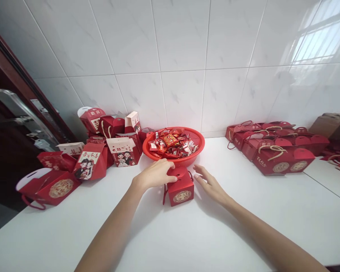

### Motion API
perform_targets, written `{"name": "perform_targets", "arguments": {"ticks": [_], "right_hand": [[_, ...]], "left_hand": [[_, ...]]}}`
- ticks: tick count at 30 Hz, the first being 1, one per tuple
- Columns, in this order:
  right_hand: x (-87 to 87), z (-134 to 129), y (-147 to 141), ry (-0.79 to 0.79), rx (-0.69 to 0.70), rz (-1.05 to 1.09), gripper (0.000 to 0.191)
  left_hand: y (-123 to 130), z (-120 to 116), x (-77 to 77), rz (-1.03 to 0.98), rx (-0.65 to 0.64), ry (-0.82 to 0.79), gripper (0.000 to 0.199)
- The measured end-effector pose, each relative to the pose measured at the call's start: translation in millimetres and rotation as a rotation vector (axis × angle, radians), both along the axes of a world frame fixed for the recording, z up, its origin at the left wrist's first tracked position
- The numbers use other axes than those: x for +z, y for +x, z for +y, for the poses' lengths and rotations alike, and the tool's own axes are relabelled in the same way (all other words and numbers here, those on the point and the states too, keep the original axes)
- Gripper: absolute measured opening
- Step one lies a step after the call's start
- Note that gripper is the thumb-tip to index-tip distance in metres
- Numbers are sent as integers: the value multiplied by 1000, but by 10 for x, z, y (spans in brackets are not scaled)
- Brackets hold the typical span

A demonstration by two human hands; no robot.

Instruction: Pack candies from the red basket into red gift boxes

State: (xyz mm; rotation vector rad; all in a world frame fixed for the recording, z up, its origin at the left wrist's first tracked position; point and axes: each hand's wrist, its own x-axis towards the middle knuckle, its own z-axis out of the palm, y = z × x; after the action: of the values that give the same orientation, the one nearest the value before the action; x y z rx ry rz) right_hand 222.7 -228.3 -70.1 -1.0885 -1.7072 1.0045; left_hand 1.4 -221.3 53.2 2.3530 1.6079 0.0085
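A small red gift box (183, 192) with a gold printed emblem stands upright on the white table before me, its top flaps folded up and dark red cords at its sides. My left hand (155, 174) is at its upper left, thumb and fingers curled around the top flap; some fingertips are hidden behind it. Just off the right side of the box is my right hand (211, 186), fingers apart and holding nothing. Directly behind the box sits a red plastic basket (198, 145) filled with wrapped sweets (171, 142).
Several red and white gift boxes (90, 162), some with open tops, crowd the left side. Rows of red boxes with cord handles (274, 151) stand on the right, near a brown cardboard box (330, 128). A tiled wall (184, 94) closes off the back; a door handle (22, 109) is far left.
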Motion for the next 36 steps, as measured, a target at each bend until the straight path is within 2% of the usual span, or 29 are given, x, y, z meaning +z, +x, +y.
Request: {"name": "perform_targets", "arguments": {"ticks": [5, 9, 14, 18, 21, 28, 32, 36], "right_hand": [[-37, 55, -47, -47, 132, 56, 48], [-17, 38, -81, -66, 58, 154, 41], [117, 45, -2, -189, -9, 346, 41], [221, 41, 60, -262, 36, 457, 38], [251, 20, 71, -261, 70, 496, 37], [248, -21, 100, -126, 76, 215, 37], [252, -36, 110, -39, 46, 110, 34], [265, -52, 108, 11, 15, 52, 31]], "left_hand": [[-13, 11, -26, -41, 19, -108, 31], [-22, 59, -62, -109, -12, -144, 30], [5, 90, -95, -151, -21, -211, 39], [58, 104, -144, -253, -54, -256, 40], [116, 119, -202, -336, -67, -261, 43], [225, 148, -325, -551, -59, -336, 64], [221, 163, -330, -597, -101, -279, 54], [213, 152, -318, -546, -148, -220, 46]]}}
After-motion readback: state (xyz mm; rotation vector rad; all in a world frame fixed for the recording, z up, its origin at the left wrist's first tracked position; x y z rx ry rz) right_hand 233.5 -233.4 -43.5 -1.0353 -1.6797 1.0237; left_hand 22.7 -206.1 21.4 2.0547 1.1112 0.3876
